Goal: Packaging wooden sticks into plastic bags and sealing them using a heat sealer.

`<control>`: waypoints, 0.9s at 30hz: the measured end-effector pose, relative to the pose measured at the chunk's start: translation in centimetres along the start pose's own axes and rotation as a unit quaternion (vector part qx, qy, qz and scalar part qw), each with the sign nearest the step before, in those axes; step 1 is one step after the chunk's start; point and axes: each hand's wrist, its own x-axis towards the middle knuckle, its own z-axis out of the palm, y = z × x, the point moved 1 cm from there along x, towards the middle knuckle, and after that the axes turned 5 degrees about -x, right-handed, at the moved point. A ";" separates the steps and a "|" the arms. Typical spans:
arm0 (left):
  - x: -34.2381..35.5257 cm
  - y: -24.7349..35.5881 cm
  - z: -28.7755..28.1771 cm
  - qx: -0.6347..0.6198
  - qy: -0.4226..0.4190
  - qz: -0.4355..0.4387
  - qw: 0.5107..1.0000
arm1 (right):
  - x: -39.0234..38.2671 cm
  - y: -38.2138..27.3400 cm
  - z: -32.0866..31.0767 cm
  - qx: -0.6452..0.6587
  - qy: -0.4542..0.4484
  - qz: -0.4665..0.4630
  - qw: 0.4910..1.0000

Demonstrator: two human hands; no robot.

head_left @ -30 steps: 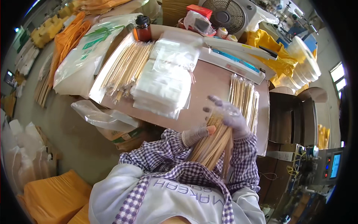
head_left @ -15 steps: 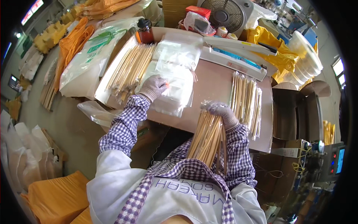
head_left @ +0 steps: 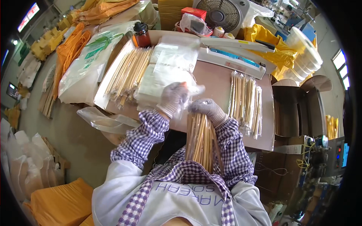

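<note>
My left hand [head_left: 174, 97], in a pale glove with reddish at a fingertip, pinches a blurred clear plastic bag [head_left: 194, 89] near the stack of clear bags [head_left: 166, 56]. Just to its right, my right hand [head_left: 206, 110], also gloved, grips the top of a bagged bundle of wooden sticks [head_left: 200, 143] hanging down at my lap. Bagged sticks [head_left: 243, 105] lie on the tabletop to the right, and more sticks [head_left: 126, 75] lie in a white box at the left.
A long sealer [head_left: 232, 58] crosses the back of the table [head_left: 211, 75], near a dark-lidded bottle [head_left: 141, 35], a fan [head_left: 218, 15] and yellow bags [head_left: 275, 49]. An open carton [head_left: 298, 109] stands right; orange bags [head_left: 60, 199] lie lower left.
My left hand left the held bundle for the bag stack, then moved right toward my right hand with a bag. My right hand shifted slightly left, still gripping the bundle.
</note>
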 end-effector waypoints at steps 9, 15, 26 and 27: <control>-4.8 -1.6 0.5 0.038 0.058 -0.008 0.998 | -1.6 -0.1 -1.5 0.053 0.045 0.024 0.997; -3.8 -0.9 0.5 -0.066 0.024 0.011 0.997 | -2.5 1.8 -3.2 0.029 0.068 -0.017 0.997; -2.2 -1.5 0.6 -0.072 0.041 0.084 0.993 | -1.7 -0.3 -1.4 0.021 0.134 0.056 0.989; -2.7 -1.0 0.5 -0.178 0.011 0.063 0.982 | -2.0 -0.4 -1.5 0.020 0.134 0.054 0.989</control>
